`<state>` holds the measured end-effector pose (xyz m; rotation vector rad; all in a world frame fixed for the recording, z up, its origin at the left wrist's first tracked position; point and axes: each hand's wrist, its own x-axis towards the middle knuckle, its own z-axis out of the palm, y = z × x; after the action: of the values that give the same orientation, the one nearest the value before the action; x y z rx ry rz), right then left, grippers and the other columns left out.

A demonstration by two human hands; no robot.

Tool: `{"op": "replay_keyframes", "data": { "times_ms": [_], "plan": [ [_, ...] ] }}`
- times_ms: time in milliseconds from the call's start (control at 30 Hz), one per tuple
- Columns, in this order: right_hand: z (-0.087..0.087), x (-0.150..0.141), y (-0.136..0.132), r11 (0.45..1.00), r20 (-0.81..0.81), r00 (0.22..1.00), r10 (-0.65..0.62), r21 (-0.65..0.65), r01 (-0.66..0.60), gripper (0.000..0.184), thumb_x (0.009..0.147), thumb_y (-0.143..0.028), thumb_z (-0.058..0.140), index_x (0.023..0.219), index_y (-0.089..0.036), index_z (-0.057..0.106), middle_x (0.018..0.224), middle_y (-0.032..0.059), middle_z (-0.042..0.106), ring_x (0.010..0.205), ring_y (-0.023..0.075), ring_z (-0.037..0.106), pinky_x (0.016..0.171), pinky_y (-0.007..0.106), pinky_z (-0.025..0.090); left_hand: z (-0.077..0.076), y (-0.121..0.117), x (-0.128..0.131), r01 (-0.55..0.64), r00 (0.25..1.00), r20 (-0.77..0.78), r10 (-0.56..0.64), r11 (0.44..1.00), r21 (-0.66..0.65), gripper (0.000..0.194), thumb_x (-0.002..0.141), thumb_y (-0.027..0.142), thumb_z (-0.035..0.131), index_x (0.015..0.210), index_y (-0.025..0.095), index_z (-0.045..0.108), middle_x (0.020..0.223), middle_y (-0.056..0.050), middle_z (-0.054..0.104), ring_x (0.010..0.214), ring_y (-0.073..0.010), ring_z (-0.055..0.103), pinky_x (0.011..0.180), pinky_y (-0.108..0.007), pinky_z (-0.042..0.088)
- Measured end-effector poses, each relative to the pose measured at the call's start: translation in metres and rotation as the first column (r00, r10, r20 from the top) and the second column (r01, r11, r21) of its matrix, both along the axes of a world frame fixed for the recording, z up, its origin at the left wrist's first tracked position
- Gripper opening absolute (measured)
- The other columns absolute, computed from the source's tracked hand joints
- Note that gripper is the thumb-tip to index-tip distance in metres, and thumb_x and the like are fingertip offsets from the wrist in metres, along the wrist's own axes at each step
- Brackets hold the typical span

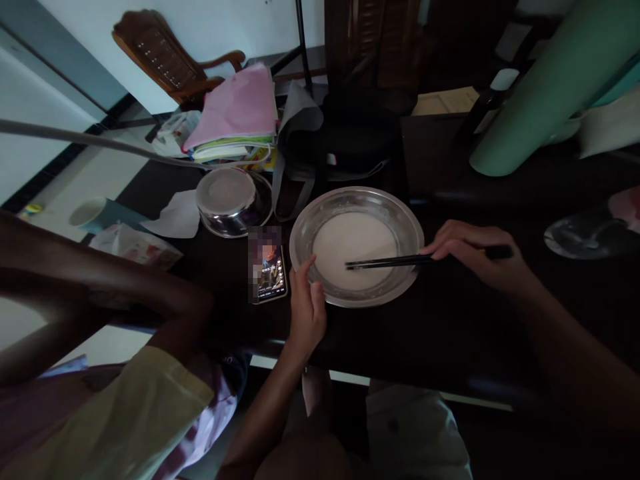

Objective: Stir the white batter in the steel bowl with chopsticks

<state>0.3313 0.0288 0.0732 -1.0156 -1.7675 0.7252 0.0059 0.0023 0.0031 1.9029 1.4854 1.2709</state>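
Observation:
A wide metal basin (pixel 411 230) stands on the dark table, holding a milky white liquid (pixel 353 243). My left hand (pixel 307 310) grips the near left rim, with one finger reaching over the inner wall. Black chopsticks (pixel 385 263) are held together in my right hand (pixel 473 250), coming in over the right rim. Their tips are at the liquid's surface near the middle; whether they dip below it I cannot tell. Left of the basin lies a phone (pixel 273 277) with a lit screen, partly pixelated.
An upturned metal bowl (pixel 227 193), a blue cup (pixel 107 217) and a plastic bag (pixel 135 245) are to the left. Behind are stacked papers (pixel 237 110) and a black bag (pixel 357 143). A green cylinder (pixel 545 93) stands right. Another person's arm (pixel 125 277) rests at left.

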Motion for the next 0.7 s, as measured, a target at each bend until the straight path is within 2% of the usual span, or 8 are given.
{"op": "replay_keyframes", "data": {
  "times_ms": [100,200,267,367,433,567,700],
  "plan": [
    [0.001,-0.001,0.0,0.999,0.041,0.998,-0.044,0.019,0.043,0.019,0.097,-0.027,0.069,0.084,-0.027,0.082,0.091,0.0041,0.084,0.084,0.02,0.076,0.074,0.034,0.057,0.001,0.0,0.001,-0.008,1.0,-0.005,0.008,1.0,-0.003,0.05,0.111,0.053,0.036,0.146,0.021,0.054,0.14,-0.016,0.062,0.134,-0.0271,0.06,0.115,-0.048,0.047],
    [0.003,0.001,-0.001,0.991,-0.055,0.99,-0.134,-0.029,0.132,0.03,0.099,-0.034,0.066,0.073,-0.025,0.079,0.079,0.005,0.08,0.075,0.0208,0.074,0.068,0.036,0.056,0.001,-0.001,0.001,-0.008,1.0,0.004,0.008,1.0,-0.002,0.049,0.111,0.052,0.036,0.145,0.022,0.054,0.141,-0.016,0.062,0.135,-0.0272,0.059,0.117,-0.049,0.045],
    [0.002,0.001,-0.002,0.992,-0.089,0.989,-0.119,-0.057,0.114,0.036,0.1,-0.039,0.065,0.069,-0.025,0.078,0.075,0.0052,0.079,0.07,0.021,0.073,0.067,0.037,0.056,0.001,-0.001,0.001,-0.005,1.0,0.008,0.005,1.0,0.0,0.049,0.111,0.053,0.036,0.145,0.022,0.054,0.142,-0.016,0.062,0.136,-0.0276,0.058,0.117,-0.049,0.044],
    [0.002,0.0,-0.003,0.997,-0.021,0.999,-0.046,-0.063,0.044,0.032,0.098,-0.041,0.068,0.071,-0.027,0.079,0.079,0.004,0.082,0.072,0.0212,0.073,0.071,0.039,0.056,0.001,-0.001,0.001,-0.008,1.0,-0.004,0.008,1.0,-0.005,0.05,0.111,0.053,0.036,0.146,0.022,0.054,0.141,-0.016,0.063,0.134,-0.0278,0.059,0.116,-0.049,0.045],
    [0.002,0.001,-0.002,0.998,0.003,0.999,-0.053,-0.047,0.053,0.029,0.098,-0.04,0.069,0.074,-0.028,0.08,0.081,0.0036,0.082,0.074,0.0212,0.074,0.072,0.038,0.056,0.002,0.0,0.0,-0.016,1.0,-0.027,0.016,1.0,-0.012,0.05,0.111,0.053,0.036,0.145,0.022,0.054,0.139,-0.016,0.065,0.132,-0.0282,0.06,0.115,-0.05,0.045],
    [0.003,0.005,-0.002,0.992,-0.048,0.991,-0.126,-0.029,0.125,0.031,0.099,-0.036,0.068,0.072,-0.026,0.08,0.076,0.0037,0.079,0.074,0.0195,0.074,0.068,0.034,0.054,0.009,-0.001,-0.003,-0.029,0.99,-0.138,0.023,0.999,-0.042,0.052,0.11,0.056,0.034,0.141,0.022,0.058,0.138,-0.016,0.067,0.133,-0.0304,0.059,0.119,-0.056,0.038],
    [0.003,0.004,-0.003,0.995,-0.021,0.995,-0.097,-0.008,0.097,0.031,0.099,-0.035,0.067,0.073,-0.025,0.08,0.078,0.0039,0.081,0.074,0.0185,0.073,0.07,0.034,0.053,0.018,-0.002,-0.004,-0.085,0.967,-0.247,0.064,0.993,-0.077,0.06,0.109,0.062,0.028,0.141,0.022,0.06,0.136,-0.017,0.069,0.131,-0.033,0.061,0.12,-0.064,0.034]
  ]
}}
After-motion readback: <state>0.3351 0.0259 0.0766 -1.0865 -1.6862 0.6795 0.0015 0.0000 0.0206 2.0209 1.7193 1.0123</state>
